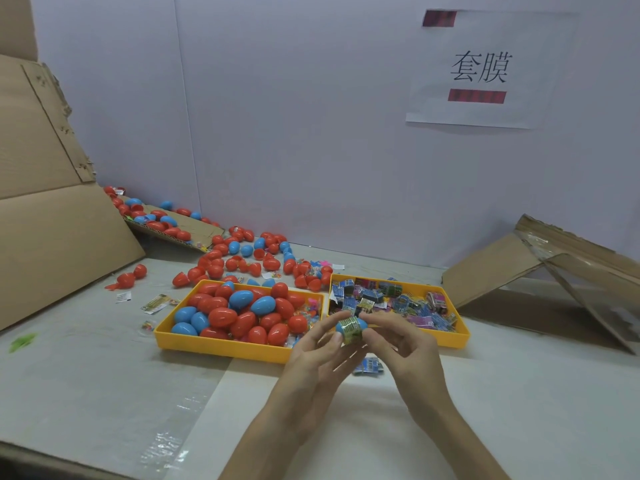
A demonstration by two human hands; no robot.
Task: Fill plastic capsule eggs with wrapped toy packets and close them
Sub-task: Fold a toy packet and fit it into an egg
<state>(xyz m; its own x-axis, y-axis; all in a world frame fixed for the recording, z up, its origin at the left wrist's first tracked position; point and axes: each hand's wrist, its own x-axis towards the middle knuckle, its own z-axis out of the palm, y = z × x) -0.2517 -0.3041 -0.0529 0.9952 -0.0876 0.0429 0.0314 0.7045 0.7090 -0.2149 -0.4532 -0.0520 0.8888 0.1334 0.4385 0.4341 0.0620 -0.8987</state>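
Note:
A blue capsule egg [360,323] with a printed wrapper band [350,328] around its middle is held between both hands, just in front of the two yellow trays. My left hand [317,355] pinches it from the left with fingertips. My right hand [401,344] pinches it from the right. The left yellow tray [221,346] holds several red and blue eggs [239,313]. The right yellow tray [450,341] holds several wrapped toy packets [391,299].
Loose red and blue eggs [242,258] lie scattered behind the trays and on a cardboard flap [180,226]. One packet [369,366] lies on the table under my hands. Cardboard sheets stand at left [52,220] and right [554,271]. A white wall carries a paper sign [481,71].

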